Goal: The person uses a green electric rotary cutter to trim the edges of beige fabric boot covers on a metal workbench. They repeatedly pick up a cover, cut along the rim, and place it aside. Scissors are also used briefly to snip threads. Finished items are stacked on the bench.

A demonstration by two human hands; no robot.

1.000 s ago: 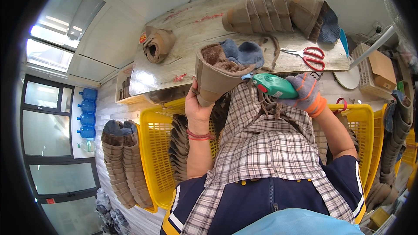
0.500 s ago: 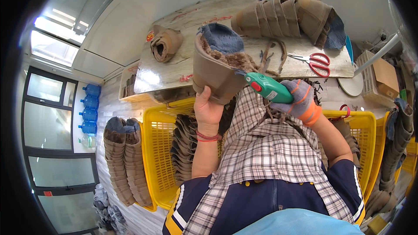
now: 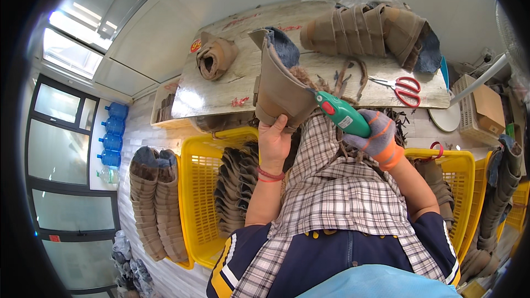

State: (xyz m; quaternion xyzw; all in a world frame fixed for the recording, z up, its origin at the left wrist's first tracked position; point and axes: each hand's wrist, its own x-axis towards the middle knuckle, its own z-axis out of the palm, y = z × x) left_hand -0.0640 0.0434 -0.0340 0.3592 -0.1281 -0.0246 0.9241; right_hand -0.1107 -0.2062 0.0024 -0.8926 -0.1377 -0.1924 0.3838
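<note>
A brown boot upper (image 3: 279,94) with dark fur and blue fleece lining is raised over the table's front edge. Bare, my left hand (image 3: 274,140) grips its lower part, with the thumb on the outer face. My right hand (image 3: 378,138), in a grey and orange glove, is wrapped round a green cordless electric cutter (image 3: 343,115) with a red button. The cutter's tip touches the fur at the upper's right edge. Brown fur strips (image 3: 349,80) lie on the table behind the cutter. Red-handled scissors (image 3: 407,91) rest farther right.
The worn wooden table (image 3: 243,85) bears a rolled brown upper (image 3: 217,58) and a row of nested uppers (image 3: 359,30). Yellow baskets (image 3: 201,187) holding more uppers flank me. Stacked uppers (image 3: 157,204) stand at left, near blue water bottles (image 3: 114,127). A pale pole (image 3: 479,77) slants at right.
My left hand has turned the boot upper, so its opening now shows more edge-on, and moved slightly right. The cutter has tilted more steeply and my right hand sits a little lower.
</note>
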